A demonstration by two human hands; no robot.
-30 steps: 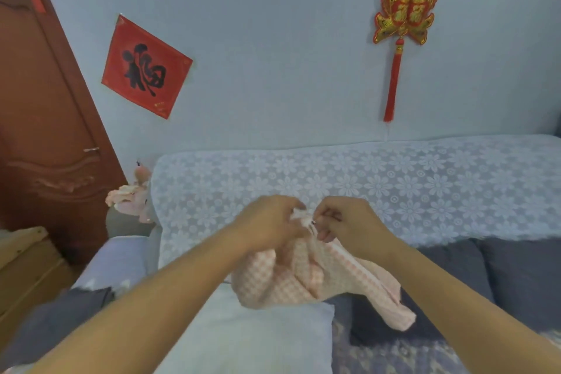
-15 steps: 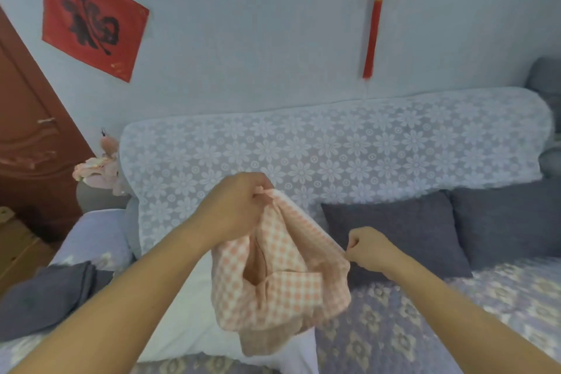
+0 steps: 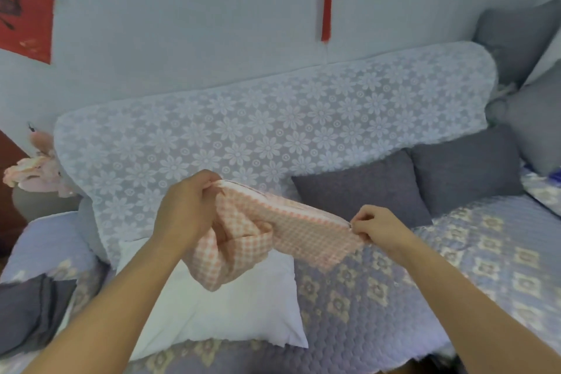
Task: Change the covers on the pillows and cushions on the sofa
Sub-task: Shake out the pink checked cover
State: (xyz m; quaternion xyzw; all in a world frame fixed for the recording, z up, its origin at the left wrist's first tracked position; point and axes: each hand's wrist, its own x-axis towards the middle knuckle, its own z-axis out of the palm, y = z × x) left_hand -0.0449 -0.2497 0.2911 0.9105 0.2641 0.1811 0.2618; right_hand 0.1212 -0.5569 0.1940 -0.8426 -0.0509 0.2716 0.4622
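Note:
I hold a pink-and-white checked cushion cover (image 3: pixel 261 231) stretched in the air above the sofa seat. My left hand (image 3: pixel 185 209) grips its left end in a fist. My right hand (image 3: pixel 375 226) pinches the zip pull at its right end, and the zip edge runs taut between the two hands. The loose rest of the cover sags below my left hand. Under it a bare white pillow insert (image 3: pixel 224 310) lies on the seat. Two grey cushions (image 3: pixel 364 188) lean on the sofa back to the right.
The sofa back wears a white lace flower throw (image 3: pixel 243 136); the seat has a quilted lilac cover (image 3: pixel 455 267). Folded grey fabric (image 3: pixel 27 310) lies at the left edge. More grey cushions (image 3: pixel 522 36) are piled at the far right. A pink soft toy (image 3: pixel 36 167) sits left.
My right hand has drawn away to the right along the zip edge, pulling the bunched cover out into a taut strip. The camera has tilted down and right.

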